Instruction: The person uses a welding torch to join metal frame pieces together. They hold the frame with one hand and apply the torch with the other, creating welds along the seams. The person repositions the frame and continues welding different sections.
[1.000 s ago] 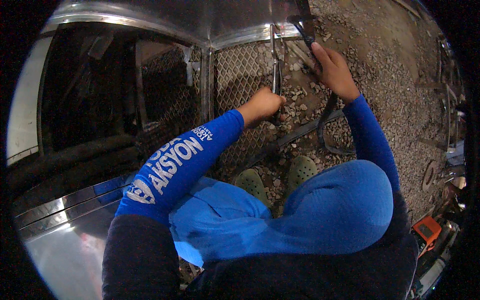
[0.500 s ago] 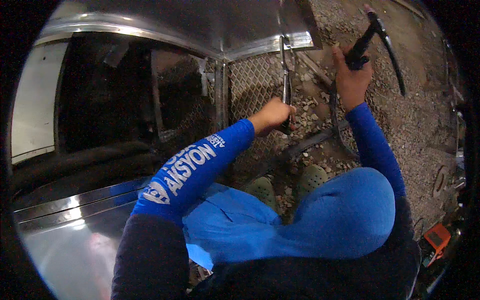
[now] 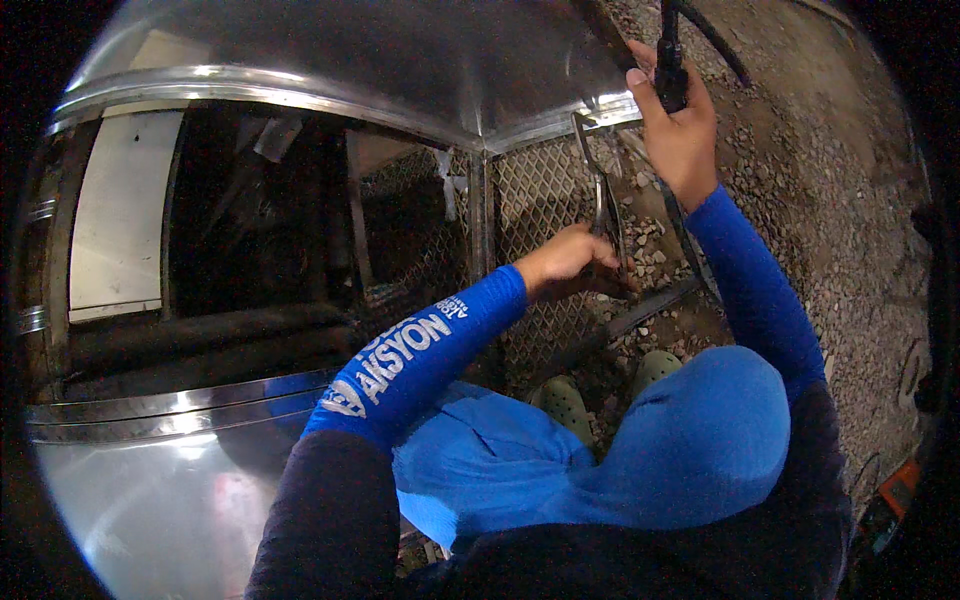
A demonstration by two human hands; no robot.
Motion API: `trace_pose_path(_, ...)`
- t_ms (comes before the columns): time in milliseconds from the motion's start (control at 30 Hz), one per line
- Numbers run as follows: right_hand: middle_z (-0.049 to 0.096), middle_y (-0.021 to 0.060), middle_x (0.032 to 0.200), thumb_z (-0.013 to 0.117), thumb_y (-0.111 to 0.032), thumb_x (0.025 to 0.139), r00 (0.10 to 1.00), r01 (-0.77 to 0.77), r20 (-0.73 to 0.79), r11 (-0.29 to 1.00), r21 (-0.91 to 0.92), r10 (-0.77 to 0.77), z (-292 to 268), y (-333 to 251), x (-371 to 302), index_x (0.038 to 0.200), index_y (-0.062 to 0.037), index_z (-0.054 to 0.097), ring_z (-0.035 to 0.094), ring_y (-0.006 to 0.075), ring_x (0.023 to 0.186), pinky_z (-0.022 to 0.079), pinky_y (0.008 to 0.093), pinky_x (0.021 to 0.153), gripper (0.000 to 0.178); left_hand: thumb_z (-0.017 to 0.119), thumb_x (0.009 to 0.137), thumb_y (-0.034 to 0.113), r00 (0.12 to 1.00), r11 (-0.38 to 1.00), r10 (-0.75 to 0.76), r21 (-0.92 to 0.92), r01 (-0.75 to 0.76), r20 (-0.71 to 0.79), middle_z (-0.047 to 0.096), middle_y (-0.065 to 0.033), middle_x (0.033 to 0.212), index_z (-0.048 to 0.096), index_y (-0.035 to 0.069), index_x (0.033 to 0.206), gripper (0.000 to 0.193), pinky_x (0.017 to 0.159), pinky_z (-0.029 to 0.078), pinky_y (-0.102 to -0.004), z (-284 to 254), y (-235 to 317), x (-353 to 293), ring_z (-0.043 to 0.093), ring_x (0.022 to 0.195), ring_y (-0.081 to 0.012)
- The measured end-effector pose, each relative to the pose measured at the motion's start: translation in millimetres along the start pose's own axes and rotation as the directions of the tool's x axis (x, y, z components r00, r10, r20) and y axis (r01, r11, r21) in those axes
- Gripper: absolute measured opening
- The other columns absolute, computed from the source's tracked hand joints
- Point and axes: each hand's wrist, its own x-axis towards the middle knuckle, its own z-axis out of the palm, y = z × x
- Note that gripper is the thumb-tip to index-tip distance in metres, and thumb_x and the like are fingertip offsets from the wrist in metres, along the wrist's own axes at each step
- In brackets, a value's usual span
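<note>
My left hand (image 3: 575, 258) is closed around the handles of long metal locking pliers (image 3: 600, 195). Their upper end reaches the lip at the right end of a shiny sheet-metal panel (image 3: 400, 75). My right hand (image 3: 685, 140), higher and further right, grips a black tool (image 3: 670, 85) with a thick black cable (image 3: 715, 40) bending away from it. That tool looks like a welding torch or holder, and its far end runs out at the top of the picture. The thumb and fingers of this hand are beside the panel's right edge.
Below the panel stands a frame with an expanded-metal mesh (image 3: 540, 205) and a dark opening (image 3: 260, 230). A shiny metal sheet (image 3: 170, 500) lies at the lower left. Dark bars (image 3: 650, 310) cross the gravel ground (image 3: 790, 280) near my green clogs (image 3: 562, 408). An orange object (image 3: 900, 485) lies at the lower right.
My right hand has moved up and left with the black tool, closer to the panel's edge. My left hand stays at the pliers' handles. The whole view has shifted a little.
</note>
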Motion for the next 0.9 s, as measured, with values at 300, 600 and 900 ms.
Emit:
trace_pose_path(300,0.071,0.0056,0.111,0.069,-0.026,0.096,0.987,-0.047,0.152,0.997,-0.063,0.056,-10.8,-3.8,23.5,0.127,-0.0043,0.065,0.062,0.0105,0.099,0.048,0.0267,0.09,0.037,0.051,0.091,0.008,0.922,0.749,-0.174,-0.561,0.352,0.347,0.068,-0.0232,0.114,0.062,-0.013,0.114,0.033,0.089,0.057,-0.0451,20.1,36.6,-62.7,0.07,0.103,-0.0354)
trace_pose_path(600,0.069,0.0056,0.117,0.07,-0.024,0.095,0.985,-0.072,0.162,0.996,0.046,0.064,-16.5,4.9,18.5,0.134,-0.0058,0.06,0.062,0.0122,0.1,0.049,0.0274,0.09,0.044,0.051,0.091,0.007,0.843,0.584,-0.537,-0.71,0.393,0.024,0.068,-0.0245,0.113,0.063,-0.011,0.11,0.028,0.089,0.058,-0.0443,38.4,45.1,-137.5,0.069,0.104,-0.0381)
trace_pose_path(900,0.056,0.0217,0.137,0.068,-0.027,0.097,0.988,-0.147,0.019,0.978,-0.145,0.151,5.0,35.1,12.9,0.141,0.0091,0.045,0.055,0.0264,0.123,0.04,0.0367,0.108,0.061,0.052,0.09,0.01,0.934,0.578,-0.356,-0.791,0.2,-0.024,0.069,-0.0206,0.113,0.064,-0.008,0.114,0.032,0.093,0.055,-0.0441,31.1,28.1,-163.1,0.068,0.106,-0.0344)
